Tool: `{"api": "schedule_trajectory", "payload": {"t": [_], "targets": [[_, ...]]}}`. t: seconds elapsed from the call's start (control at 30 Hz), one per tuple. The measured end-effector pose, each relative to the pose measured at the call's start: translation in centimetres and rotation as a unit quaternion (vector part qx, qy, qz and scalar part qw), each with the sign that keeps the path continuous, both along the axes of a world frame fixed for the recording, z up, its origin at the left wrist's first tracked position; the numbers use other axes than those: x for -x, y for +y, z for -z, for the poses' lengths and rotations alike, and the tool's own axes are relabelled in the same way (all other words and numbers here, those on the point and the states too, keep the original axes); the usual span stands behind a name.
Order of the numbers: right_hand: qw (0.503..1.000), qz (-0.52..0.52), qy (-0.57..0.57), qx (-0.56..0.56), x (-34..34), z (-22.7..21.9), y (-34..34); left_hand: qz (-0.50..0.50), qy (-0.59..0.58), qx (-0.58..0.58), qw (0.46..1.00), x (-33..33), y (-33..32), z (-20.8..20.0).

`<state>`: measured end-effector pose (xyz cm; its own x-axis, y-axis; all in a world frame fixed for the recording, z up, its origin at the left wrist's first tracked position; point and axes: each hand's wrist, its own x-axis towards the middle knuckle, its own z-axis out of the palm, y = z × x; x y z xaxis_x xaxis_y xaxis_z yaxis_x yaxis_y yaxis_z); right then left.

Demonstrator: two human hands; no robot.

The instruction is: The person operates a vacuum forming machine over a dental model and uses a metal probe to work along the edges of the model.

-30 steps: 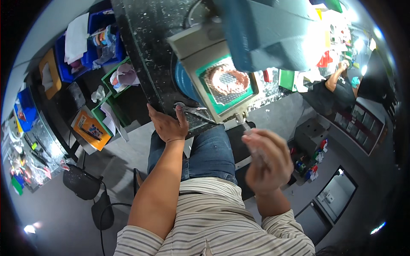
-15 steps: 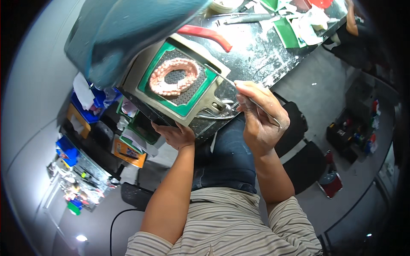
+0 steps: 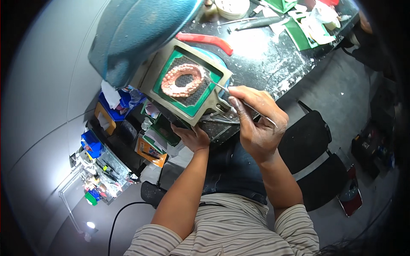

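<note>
A person in a striped shirt sits at a speckled black workbench (image 3: 260, 55), working beneath the blue-green housing of a machine (image 3: 136, 30). The right hand (image 3: 256, 123) pinches a thin metal tool (image 3: 222, 88) between fingers and thumb, its tip reaching the edge of a pink ring of dental casts (image 3: 183, 80). That ring lies on a perforated plate inside a green-rimmed metal frame (image 3: 188, 83) at the bench's near edge. The left hand (image 3: 194, 137) rests lower, curled against the bench edge just under the frame — whether it grips anything cannot be told. A red-handled tool (image 3: 205, 39) lies beyond the frame; a black chair (image 3: 311, 141) stands at right.
</note>
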<state>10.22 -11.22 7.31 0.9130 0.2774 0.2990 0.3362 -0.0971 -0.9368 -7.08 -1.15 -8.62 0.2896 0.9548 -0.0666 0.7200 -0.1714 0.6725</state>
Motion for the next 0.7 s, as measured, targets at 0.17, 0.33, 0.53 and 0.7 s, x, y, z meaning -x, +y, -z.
{"api": "schedule_trajectory", "payload": {"t": [0.17,0.33,0.53,0.7], "targets": [[1.0,0.001,0.008,0.022,0.3,-0.4,0.1,0.007,0.008,-0.005,1.0,-0.3,-0.3,-0.2],[0.997,-0.027,0.056,0.036,0.7,-1.4,0.3,-0.005,0.041,0.005,0.999,-0.4,-0.3,-0.2],[0.995,-0.056,0.072,0.037,1.3,-1.7,0.8,-0.015,0.023,0.005,1.0,0.1,-0.4,0.4],[0.989,-0.074,0.11,0.066,1.4,-1.9,0.8,-0.015,0.048,0.003,0.999,0.1,-0.5,0.1]]}}
